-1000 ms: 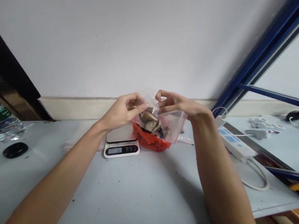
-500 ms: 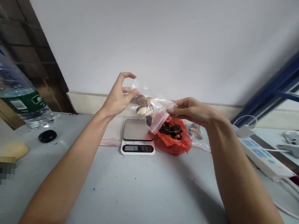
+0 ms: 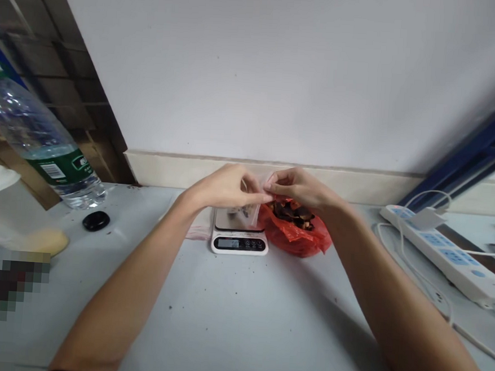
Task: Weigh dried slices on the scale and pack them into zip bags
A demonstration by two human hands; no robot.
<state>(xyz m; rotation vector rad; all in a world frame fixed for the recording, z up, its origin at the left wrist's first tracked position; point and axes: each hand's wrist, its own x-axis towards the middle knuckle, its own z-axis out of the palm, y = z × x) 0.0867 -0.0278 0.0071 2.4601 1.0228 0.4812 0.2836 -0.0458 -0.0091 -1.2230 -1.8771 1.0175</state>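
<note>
A clear zip bag point(image 3: 251, 215) with dark and pale dried mushroom pieces inside hangs low over the plate of a white digital kitchen scale point(image 3: 239, 248). Whether it rests on the plate I cannot tell. My left hand point(image 3: 230, 187) pinches the bag's top edge between thumb and fingers, hiding part of the bag. Close by on the right, my right hand point(image 3: 294, 186) is closed on the same edge, fingertips nearly meeting the left ones. Beneath my right hand, an open red plastic bag point(image 3: 297, 240) holds more dark dried mushroom pieces.
Flat clear bags point(image 3: 199, 232) lie left of the scale. Farther left are a black round object point(image 3: 96, 221), a large water bottle point(image 3: 58, 155) and a white-lidded container point(image 3: 4, 208). A power strip point(image 3: 446, 250) with cables lies right. A wall point(image 3: 272, 80) rises behind.
The zip bag has come down from above the scale to just over its plate. My left hand has lowered and moved right, and both hands now meet at the bag's top edge.
</note>
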